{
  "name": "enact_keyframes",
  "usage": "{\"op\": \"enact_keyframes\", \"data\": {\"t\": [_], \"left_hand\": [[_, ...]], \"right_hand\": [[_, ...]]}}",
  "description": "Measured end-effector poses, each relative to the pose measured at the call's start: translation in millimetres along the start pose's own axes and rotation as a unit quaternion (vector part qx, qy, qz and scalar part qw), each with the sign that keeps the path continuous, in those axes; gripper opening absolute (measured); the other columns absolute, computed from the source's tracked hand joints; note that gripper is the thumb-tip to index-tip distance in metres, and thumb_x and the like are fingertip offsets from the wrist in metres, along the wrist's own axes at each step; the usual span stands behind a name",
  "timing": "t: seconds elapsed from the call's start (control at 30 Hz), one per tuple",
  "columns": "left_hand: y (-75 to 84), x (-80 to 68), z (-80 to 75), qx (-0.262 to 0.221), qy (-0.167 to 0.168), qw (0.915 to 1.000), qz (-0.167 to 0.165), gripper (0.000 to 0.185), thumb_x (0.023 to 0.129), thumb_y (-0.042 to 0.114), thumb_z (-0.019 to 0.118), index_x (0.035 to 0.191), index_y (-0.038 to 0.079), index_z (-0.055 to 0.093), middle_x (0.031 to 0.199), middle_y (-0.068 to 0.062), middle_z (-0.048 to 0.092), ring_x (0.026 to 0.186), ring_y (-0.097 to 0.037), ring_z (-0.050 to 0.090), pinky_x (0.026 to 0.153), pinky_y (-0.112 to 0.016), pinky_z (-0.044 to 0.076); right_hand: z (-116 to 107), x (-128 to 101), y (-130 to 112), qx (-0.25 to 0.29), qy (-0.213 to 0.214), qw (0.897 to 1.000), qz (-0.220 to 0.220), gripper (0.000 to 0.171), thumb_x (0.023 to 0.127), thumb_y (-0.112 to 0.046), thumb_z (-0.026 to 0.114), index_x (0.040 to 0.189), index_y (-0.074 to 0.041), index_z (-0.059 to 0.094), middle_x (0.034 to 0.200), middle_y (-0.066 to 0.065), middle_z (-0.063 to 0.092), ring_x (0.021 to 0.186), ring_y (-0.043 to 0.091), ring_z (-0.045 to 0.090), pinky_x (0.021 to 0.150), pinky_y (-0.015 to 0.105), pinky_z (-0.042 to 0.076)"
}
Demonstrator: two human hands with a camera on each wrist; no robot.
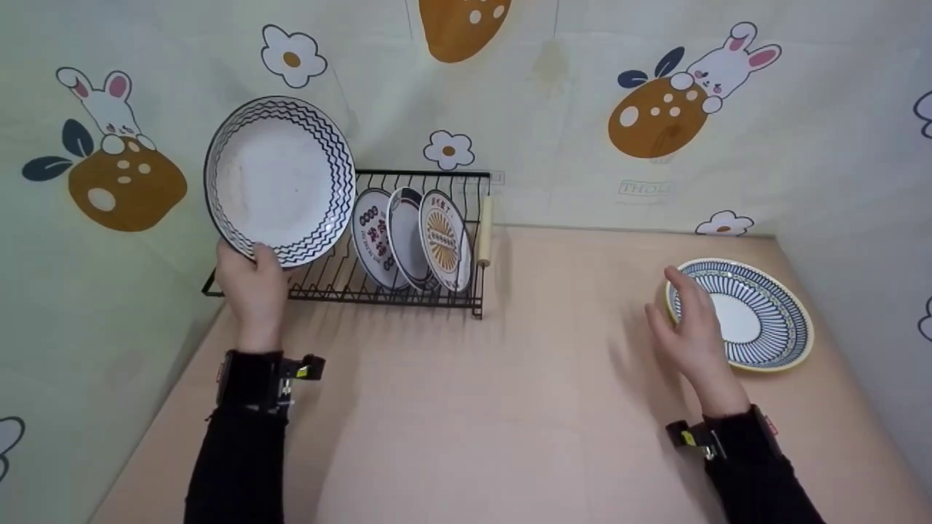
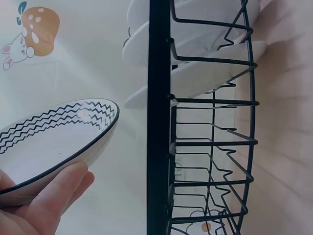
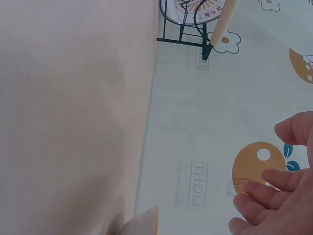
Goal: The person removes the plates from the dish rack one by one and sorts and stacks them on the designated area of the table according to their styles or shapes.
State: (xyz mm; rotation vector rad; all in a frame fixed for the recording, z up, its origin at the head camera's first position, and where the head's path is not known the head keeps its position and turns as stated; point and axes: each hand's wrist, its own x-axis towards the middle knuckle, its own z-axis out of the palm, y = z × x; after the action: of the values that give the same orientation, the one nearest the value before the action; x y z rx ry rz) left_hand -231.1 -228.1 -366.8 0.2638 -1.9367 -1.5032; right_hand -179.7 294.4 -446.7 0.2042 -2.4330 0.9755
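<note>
My left hand (image 1: 251, 291) grips the lower rim of a white plate (image 1: 273, 182) with black zigzag lines, thumb on its face. It holds the plate tilted up, over the left end of a black wire dish rack (image 1: 320, 295). In the left wrist view the deep zigzag plate (image 2: 54, 142) is seen beside the rack's bars. Several plates (image 1: 444, 240) stand on edge in the rack's right half. With fingers relaxed and nothing in its grasp, my right hand (image 1: 695, 331) hovers by a blue-patterned plate (image 1: 775, 320) with a yellow rim, overlapping its left side in the head view.
The rack has a wooden handle (image 1: 485, 231) on its right end and stands near the back wall. A light wood-toned table (image 1: 466, 415) spreads in front of it. Patterned cloth walls (image 1: 553, 124) with rabbits and flowers enclose the back and sides.
</note>
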Motion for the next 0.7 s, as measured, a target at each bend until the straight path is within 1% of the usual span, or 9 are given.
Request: {"op": "enact_keyframes", "data": {"t": [0.1, 0.2, 0.23, 0.3, 0.4, 0.47, 0.53, 0.63, 0.7], "left_hand": [[2.7, -3.0, 0.5, -0.014, -0.001, 0.9999, 0.005, 0.04, 0.099, 0.003, 0.041, 0.137, -0.004, 0.045, 0.121, -0.016, 0.06, 0.1, -0.024, 0.063, 0.082, -0.028, 0.057], [4.1, -6.3, 1.4, -0.038, -0.004, 0.9992, 0.014, 0.04, 0.098, 0.002, 0.041, 0.138, -0.004, 0.045, 0.116, -0.015, 0.06, 0.089, -0.022, 0.065, 0.068, -0.025, 0.059], [4.9, -7.6, 1.6, -0.049, -0.007, 0.9987, 0.014, 0.041, 0.098, 0.001, 0.04, 0.138, -0.003, 0.044, 0.116, -0.015, 0.059, 0.087, -0.023, 0.065, 0.065, -0.025, 0.059], [7.5, -10.2, 2.3, -0.067, -0.014, 0.9976, 0.01, 0.042, 0.098, 0.001, 0.04, 0.14, -0.002, 0.043, 0.117, -0.015, 0.058, 0.087, -0.023, 0.065, 0.064, -0.025, 0.059], [11.7, -13.8, 4.8, -0.079, -0.018, 0.9962, 0.031, 0.046, 0.096, -0.004, 0.041, 0.142, -0.002, 0.042, 0.123, -0.016, 0.058, 0.1, -0.025, 0.064, 0.08, -0.029, 0.058], [14.6, -16.9, 6.9, -0.083, -0.018, 0.995, 0.053, 0.049, 0.094, -0.007, 0.042, 0.143, -0.003, 0.042, 0.128, -0.015, 0.058, 0.112, -0.024, 0.06, 0.094, -0.031, 0.053], [16.4, -20.7, 9.2, -0.085, -0.019, 0.9936, 0.072, 0.051, 0.091, -0.009, 0.044, 0.142, -0.005, 0.043, 0.133, -0.015, 0.057, 0.12, -0.024, 0.055, 0.103, -0.032, 0.046], [18.3, -27.1, 12.3, -0.084, -0.024, 0.9936, 0.072, 0.05, 0.091, -0.008, 0.045, 0.141, -0.006, 0.045, 0.134, -0.017, 0.056, 0.121, -0.025, 0.053, 0.104, -0.032, 0.045], [18.0, -31.0, 14.8, -0.072, -0.025, 0.9946, 0.07, 0.049, 0.09, -0.006, 0.047, 0.139, -0.008, 0.046, 0.131, -0.018, 0.058, 0.119, -0.026, 0.054, 0.102, -0.032, 0.045]], "right_hand": [[1, 0, -2, 0.004, -0.008, 1.0, 0.01, 0.057, 0.091, -0.002, 0.063, 0.142, 0.009, 0.041, 0.142, 0.029, 0.044, 0.135, 0.045, 0.036, 0.114, 0.055, 0.026], [2, 0, -4, 0.008, -0.007, 1.0, 0.006, 0.057, 0.091, -0.002, 0.063, 0.142, 0.009, 0.042, 0.142, 0.029, 0.044, 0.135, 0.045, 0.036, 0.114, 0.056, 0.026], [2, 1, -5, 0.009, -0.007, 1.0, 0.004, 0.057, 0.09, -0.002, 0.064, 0.142, 0.01, 0.042, 0.142, 0.029, 0.044, 0.135, 0.045, 0.036, 0.114, 0.056, 0.026], [3, 1, -6, 0.01, -0.006, 1.0, 0.004, 0.057, 0.09, -0.002, 0.064, 0.142, 0.01, 0.042, 0.142, 0.029, 0.045, 0.134, 0.045, 0.036, 0.114, 0.056, 0.026], [3, 1, -10, 0.014, -0.01, 1.0, 0.014, 0.057, 0.091, -0.002, 0.064, 0.143, 0.008, 0.041, 0.143, 0.028, 0.044, 0.136, 0.044, 0.035, 0.114, 0.056, 0.026], [3, 2, -13, 0.019, -0.012, 1.0, 0.018, 0.057, 0.092, -0.002, 0.064, 0.143, 0.008, 0.041, 0.144, 0.027, 0.043, 0.136, 0.043, 0.034, 0.115, 0.055, 0.025], [3, 3, -15, 0.024, -0.012, 0.999, 0.019, 0.057, 0.092, -0.002, 0.063, 0.143, 0.007, 0.041, 0.145, 0.027, 0.042, 0.136, 0.043, 0.034, 0.115, 0.055, 0.025], [5, 3, -18, 0.032, -0.005, 0.999, 0.01, 0.057, 0.09, -0.001, 0.064, 0.142, 0.009, 0.042, 0.144, 0.028, 0.043, 0.135, 0.044, 0.036, 0.114, 0.056, 0.026], [6, 4, -19, 0.035, -0.002, 0.999, 0.006, 0.057, 0.09, -0.001, 0.064, 0.141, 0.01, 0.042, 0.143, 0.029, 0.044, 0.134, 0.044, 0.037, 0.113, 0.057, 0.027]]}}
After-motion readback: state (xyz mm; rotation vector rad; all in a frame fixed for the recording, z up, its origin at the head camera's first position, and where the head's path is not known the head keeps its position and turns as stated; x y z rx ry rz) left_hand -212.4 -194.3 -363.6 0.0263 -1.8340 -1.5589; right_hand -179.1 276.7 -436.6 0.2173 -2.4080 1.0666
